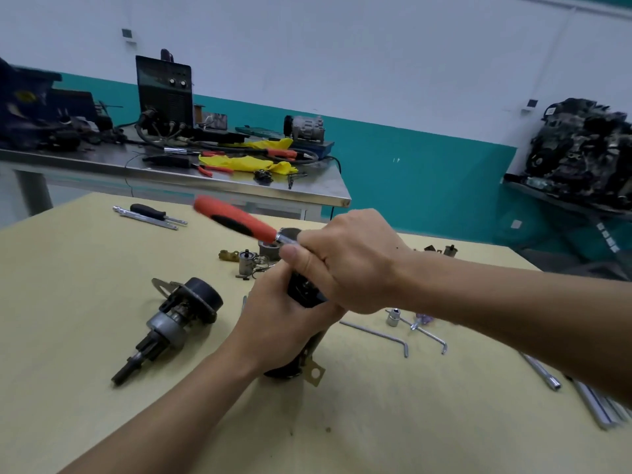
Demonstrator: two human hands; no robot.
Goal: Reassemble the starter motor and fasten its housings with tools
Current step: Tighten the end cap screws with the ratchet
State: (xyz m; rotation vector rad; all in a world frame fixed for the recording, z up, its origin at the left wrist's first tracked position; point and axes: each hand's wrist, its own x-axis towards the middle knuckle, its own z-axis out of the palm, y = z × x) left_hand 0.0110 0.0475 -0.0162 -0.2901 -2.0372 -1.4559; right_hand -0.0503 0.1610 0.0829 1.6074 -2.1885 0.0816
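Observation:
A black starter motor housing (305,291) stands upright on the yellow table (102,388), a brass tab at its foot. My left hand (273,323) grips its side. My right hand (345,261) curls round the metal head of a ratchet (236,218) whose red and black handle points up to the left, blurred. The tool's head sits on top of the housing, hidden under my fingers. The armature and drive gear assembly (171,323) lies on the table to the left.
Small parts (248,261) and a grey cup-shaped piece (270,249) lie behind my hands. A socket (393,318), bent rods (379,335) and long tools (543,371) lie on the right, screwdrivers (150,215) at the far left. A cluttered steel bench (307,189) stands behind.

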